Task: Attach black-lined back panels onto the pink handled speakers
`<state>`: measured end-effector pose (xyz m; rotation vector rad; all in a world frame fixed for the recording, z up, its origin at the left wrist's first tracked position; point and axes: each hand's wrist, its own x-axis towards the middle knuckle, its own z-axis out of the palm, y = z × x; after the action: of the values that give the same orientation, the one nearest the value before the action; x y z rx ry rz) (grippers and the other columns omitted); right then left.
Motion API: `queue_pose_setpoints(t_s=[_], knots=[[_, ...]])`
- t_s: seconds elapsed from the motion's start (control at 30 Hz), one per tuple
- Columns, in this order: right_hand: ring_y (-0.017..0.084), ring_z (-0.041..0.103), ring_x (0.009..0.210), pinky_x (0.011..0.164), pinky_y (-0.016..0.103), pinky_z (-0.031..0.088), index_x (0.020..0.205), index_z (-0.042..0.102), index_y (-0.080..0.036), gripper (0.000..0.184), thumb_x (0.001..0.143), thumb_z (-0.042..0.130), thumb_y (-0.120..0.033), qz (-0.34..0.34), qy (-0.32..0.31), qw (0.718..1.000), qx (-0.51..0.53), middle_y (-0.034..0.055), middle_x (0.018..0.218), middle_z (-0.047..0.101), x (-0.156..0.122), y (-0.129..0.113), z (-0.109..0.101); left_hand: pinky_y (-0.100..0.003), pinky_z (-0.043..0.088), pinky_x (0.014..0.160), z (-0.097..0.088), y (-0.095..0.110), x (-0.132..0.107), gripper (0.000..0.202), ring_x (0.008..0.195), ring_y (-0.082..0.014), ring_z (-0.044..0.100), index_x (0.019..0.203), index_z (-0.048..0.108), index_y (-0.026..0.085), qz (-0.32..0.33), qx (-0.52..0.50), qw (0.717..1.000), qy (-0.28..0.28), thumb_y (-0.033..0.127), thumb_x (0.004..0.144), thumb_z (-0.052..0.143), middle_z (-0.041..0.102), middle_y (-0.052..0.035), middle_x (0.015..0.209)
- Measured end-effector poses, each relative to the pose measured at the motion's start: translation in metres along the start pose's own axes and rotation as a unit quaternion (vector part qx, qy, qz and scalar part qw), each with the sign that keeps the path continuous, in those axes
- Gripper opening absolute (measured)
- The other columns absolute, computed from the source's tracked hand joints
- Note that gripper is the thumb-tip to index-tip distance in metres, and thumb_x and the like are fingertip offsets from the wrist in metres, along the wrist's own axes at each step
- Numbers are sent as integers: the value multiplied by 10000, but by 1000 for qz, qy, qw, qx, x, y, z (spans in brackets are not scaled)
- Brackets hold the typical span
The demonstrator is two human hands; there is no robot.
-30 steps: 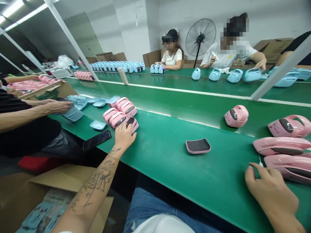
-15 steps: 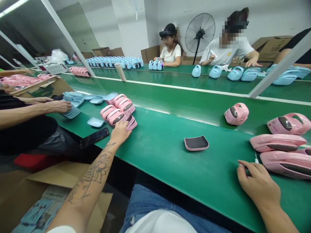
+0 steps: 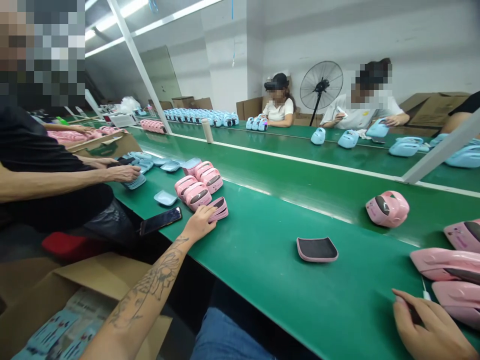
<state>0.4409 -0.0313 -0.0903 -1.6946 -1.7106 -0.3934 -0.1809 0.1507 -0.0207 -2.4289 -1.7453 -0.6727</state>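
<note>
My left hand (image 3: 200,223) reaches far left across the green belt (image 3: 270,260), its fingers closed on a small stack of pink panels (image 3: 220,207) beside a cluster of pink shells (image 3: 198,186). My right hand (image 3: 431,327) rests at the lower right with its fingers curled together. A thin white stick (image 3: 424,290) pokes up just beyond it, and I cannot make out what the fingers pinch. Long pink shells (image 3: 444,264) lie right of that hand. A single pink panel with a dark inside (image 3: 317,249) lies between my hands.
A pink shell (image 3: 387,208) sits farther back on the belt. A phone (image 3: 160,220) lies at the belt's near edge. A neighbour's hand (image 3: 123,173) rests on blue panels (image 3: 135,181). A cardboard box (image 3: 71,300) stands below left. People handle blue shells (image 3: 348,139) across, near a fan (image 3: 321,86).
The view has tilted up and shifted, so both hands sit lower in the picture. My left hand stays on the pink panel stack. My right hand's fingers have drawn closer together.
</note>
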Motion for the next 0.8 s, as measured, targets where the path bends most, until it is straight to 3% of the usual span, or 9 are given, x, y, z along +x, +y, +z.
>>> queue_pose_setpoints(t_s=[0.17, 0.37, 0.6, 0.7, 0.8], knots=[[280, 730, 849, 831, 400, 550, 970, 758, -279, 194, 901, 582, -323, -14, -6, 1000, -26, 71, 932, 774, 1, -10, -3, -554, 502, 1207, 10, 28, -3, 437, 1309, -341, 642, 1331, 710, 203, 32, -29, 999, 17, 215, 897, 654, 728, -145, 1345], [217, 757, 809, 798, 329, 565, 1008, 760, -213, 210, 994, 570, -302, -10, 9, 999, -49, 54, 892, 788, 7, -28, -8, -620, 505, 1201, 19, 90, 5, 446, 1340, -359, 634, 1357, 706, 235, 127, -90, 988, -9, 203, 917, 646, 732, -139, 1336], [211, 769, 831, 822, 315, 575, 1001, 763, -205, 227, 1010, 560, -304, -6, 9, 998, -54, 62, 916, 804, 6, -28, -8, -520, 556, 1161, 34, 162, 13, 367, 1251, -292, 673, 1284, 711, 203, 260, -105, 958, -55, 153, 960, 545, 740, -135, 1287], [213, 768, 826, 805, 316, 577, 1000, 762, -209, 238, 1006, 549, -315, -1, 5, 999, -48, 64, 919, 807, 9, -28, -8, -506, 581, 1110, 38, 177, 10, 383, 1218, -304, 668, 1295, 692, 178, 266, -88, 958, -57, 120, 960, 518, 733, -150, 1252], [212, 759, 798, 817, 321, 585, 927, 757, -239, 260, 996, 533, -351, -1, -15, 1000, -23, 52, 875, 799, 11, -32, -15, -499, 640, 944, 40, 190, -2, 393, 1149, -334, 675, 1311, 678, 164, 228, -44, 971, -55, 113, 949, 534, 729, -179, 1184]])
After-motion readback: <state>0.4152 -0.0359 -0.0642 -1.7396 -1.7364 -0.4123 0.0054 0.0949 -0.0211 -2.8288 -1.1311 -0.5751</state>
